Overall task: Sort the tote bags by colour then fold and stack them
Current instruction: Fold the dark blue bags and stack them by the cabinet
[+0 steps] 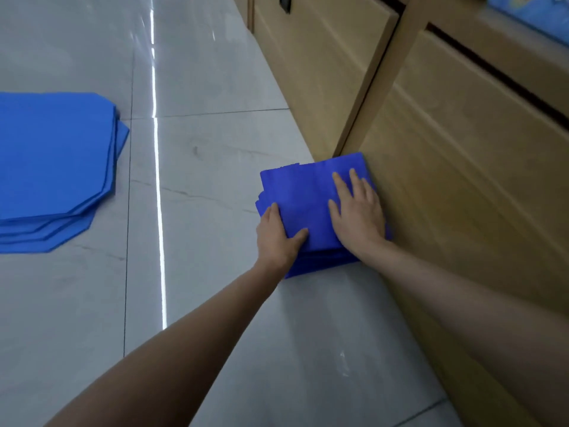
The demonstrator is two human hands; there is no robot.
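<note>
Down at floor level, the head view shows a glossy grey tiled floor (215, 87) veined like marble, a bright streak of reflected light (158, 180) running away from the camera. A pale wooden cabinet (462, 180) with drawer fronts lines the right side, a small black handle (285, 3) showing at the top edge.

A stack of folded dark blue tote bags (301, 204) lies on the floor, its right edge against the foot of the cabinet. The left hand (277, 235) grips the stack's left edge, thumb laid across the top, fingers over the side. The right hand (357, 211) rests flat on top, fingers straight and spread.

Well apart on the left, a pile of lighter blue bags (52, 167) lies flat and fanned, cut off by the frame edge. No straps can be made out on either lot, and the layers are too close to count. A blue item (535, 13) in the top right corner is blurred and cropped.

The stack is near square; its slightly longer side runs along the cabinet front, away from the camera, with layered edges showing at the left and near sides.
</note>
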